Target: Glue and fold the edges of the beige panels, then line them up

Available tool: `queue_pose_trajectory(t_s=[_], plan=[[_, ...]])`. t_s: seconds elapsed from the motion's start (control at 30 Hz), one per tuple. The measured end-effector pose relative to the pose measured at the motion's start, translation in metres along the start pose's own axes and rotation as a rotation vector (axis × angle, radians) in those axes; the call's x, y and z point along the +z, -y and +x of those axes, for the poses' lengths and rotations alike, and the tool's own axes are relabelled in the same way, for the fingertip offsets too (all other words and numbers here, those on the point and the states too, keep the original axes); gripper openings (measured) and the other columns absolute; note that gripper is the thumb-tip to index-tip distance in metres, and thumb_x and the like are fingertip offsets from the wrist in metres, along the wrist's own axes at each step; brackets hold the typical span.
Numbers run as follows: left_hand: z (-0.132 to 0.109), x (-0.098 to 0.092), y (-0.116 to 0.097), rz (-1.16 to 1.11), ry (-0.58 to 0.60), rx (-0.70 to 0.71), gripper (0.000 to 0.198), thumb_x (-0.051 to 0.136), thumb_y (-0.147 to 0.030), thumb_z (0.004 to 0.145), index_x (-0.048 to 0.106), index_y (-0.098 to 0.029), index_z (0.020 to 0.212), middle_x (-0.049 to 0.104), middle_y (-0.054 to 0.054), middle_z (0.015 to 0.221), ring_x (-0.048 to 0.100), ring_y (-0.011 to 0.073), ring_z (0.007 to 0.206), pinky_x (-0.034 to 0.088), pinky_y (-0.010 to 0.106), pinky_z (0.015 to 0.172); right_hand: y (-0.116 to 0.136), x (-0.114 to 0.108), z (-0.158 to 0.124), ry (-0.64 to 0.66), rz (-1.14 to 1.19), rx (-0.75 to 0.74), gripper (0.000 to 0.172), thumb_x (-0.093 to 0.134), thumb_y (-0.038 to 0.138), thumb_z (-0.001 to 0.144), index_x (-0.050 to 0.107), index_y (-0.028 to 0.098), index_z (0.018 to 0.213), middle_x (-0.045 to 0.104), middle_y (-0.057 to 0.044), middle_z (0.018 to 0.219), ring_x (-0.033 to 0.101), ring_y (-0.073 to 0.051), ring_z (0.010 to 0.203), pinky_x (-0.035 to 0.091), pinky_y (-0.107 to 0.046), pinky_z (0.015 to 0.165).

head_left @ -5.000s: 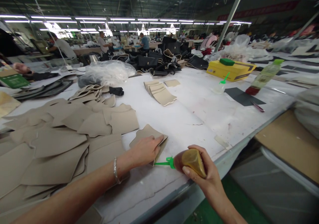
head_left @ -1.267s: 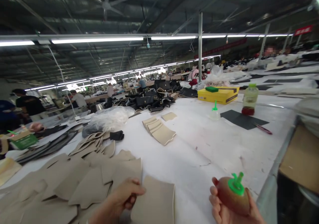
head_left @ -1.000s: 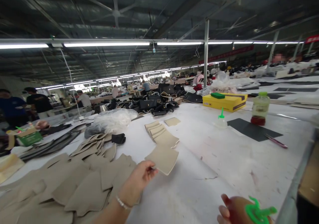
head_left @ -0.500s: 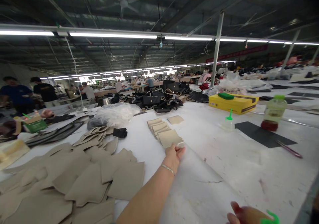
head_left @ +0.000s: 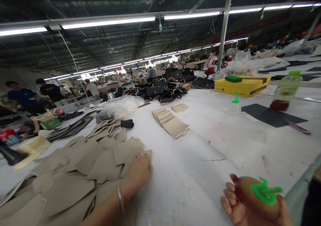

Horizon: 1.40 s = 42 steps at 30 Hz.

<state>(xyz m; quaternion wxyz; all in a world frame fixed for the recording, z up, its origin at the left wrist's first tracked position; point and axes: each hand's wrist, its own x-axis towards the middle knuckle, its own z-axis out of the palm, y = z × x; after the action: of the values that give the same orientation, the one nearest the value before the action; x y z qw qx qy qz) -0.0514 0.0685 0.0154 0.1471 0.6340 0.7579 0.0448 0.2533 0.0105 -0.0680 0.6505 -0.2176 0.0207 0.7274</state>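
Observation:
My left hand (head_left: 138, 171) rests on the edge of a spread of beige cut pieces (head_left: 75, 172) on the white table (head_left: 200, 159); its fingers curl down on the nearest piece (head_left: 146, 154). My right hand (head_left: 240, 207) is closed round a brown glue bottle (head_left: 258, 197) with a green nozzle, held near the table's front edge. A fanned row of finished beige pieces (head_left: 172, 122) lies farther out, apart from both hands.
A small clear bottle with green tip (head_left: 234, 106), a yellow box (head_left: 242, 84), a drink bottle (head_left: 286, 89), a black sheet (head_left: 273, 114) and a pen (head_left: 297, 127) lie at right. Plastic bag (head_left: 120, 107) and black bags (head_left: 160, 90) sit behind. Other people work at far tables.
My left hand laid a beige piece on the fanned row, then drew back to the pile of cut pieces. The right hand kept the glue bottle and rose into view.

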Motion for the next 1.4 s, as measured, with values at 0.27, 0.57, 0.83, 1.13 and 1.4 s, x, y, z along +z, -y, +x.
queue_pose_trajectory(t_s=[0.27, 0.57, 0.83, 1.13, 1.4], plan=[[-0.075, 0.026, -0.024, 0.101, 0.160, 0.262, 0.038, 0.051, -0.021, 0.080, 0.058, -0.014, 0.117, 0.053, 0.016, 0.123, 0.046, 0.0293, 0.116, 0.039, 0.039, 0.100, -0.014, 0.019, -0.024, 0.031, -0.246, -0.214, 0.034, 0.078, 0.038, 0.074, 0.069, 0.028, 0.105, 0.072, -0.003, 0.106, 0.067, -0.027, 0.097, 0.059, -0.040, 0.080], [-0.084, 0.032, -0.026, 0.204, 0.121, 0.320, 0.036, 0.054, -0.019, 0.072, 0.062, -0.009, 0.106, 0.056, 0.019, 0.112, 0.050, 0.0304, 0.106, 0.043, 0.040, 0.093, -0.021, 0.034, -0.056, 0.106, -0.732, -0.397, 0.046, 0.081, 0.035, 0.070, 0.062, 0.026, 0.112, 0.066, -0.004, 0.100, 0.062, -0.022, 0.091, 0.056, -0.031, 0.075], [-0.071, 0.024, -0.029, 0.242, 0.143, 0.448, 0.032, 0.045, -0.011, 0.078, 0.065, -0.019, 0.102, 0.062, 0.012, 0.101, 0.059, 0.0246, 0.090, 0.046, 0.036, 0.081, -0.025, 0.037, -0.060, 0.092, -1.143, -0.651, 0.053, 0.081, 0.041, 0.070, 0.055, 0.027, 0.114, 0.059, -0.001, 0.099, 0.058, -0.022, 0.089, 0.050, -0.031, 0.077], [-0.066, 0.029, -0.010, 0.148, 0.177, 0.598, 0.035, 0.029, -0.022, 0.093, 0.061, -0.025, 0.108, 0.061, 0.006, 0.090, 0.062, 0.0199, 0.077, 0.044, 0.030, 0.071, -0.034, 0.052, -0.060, 0.307, -1.586, -0.857, 0.053, 0.076, 0.040, 0.076, 0.049, 0.028, 0.120, 0.058, -0.003, 0.109, 0.059, -0.023, 0.093, 0.047, -0.035, 0.084], [-0.075, 0.023, -0.017, 0.155, 0.183, 0.572, 0.036, 0.027, -0.025, 0.094, 0.060, -0.021, 0.108, 0.063, 0.009, 0.094, 0.063, 0.0237, 0.078, 0.044, 0.034, 0.071, -0.038, 0.051, -0.060, 0.411, -1.792, -0.935, 0.055, 0.074, 0.037, 0.080, 0.044, 0.030, 0.125, 0.061, -0.004, 0.113, 0.062, -0.023, 0.098, 0.050, -0.032, 0.084]])
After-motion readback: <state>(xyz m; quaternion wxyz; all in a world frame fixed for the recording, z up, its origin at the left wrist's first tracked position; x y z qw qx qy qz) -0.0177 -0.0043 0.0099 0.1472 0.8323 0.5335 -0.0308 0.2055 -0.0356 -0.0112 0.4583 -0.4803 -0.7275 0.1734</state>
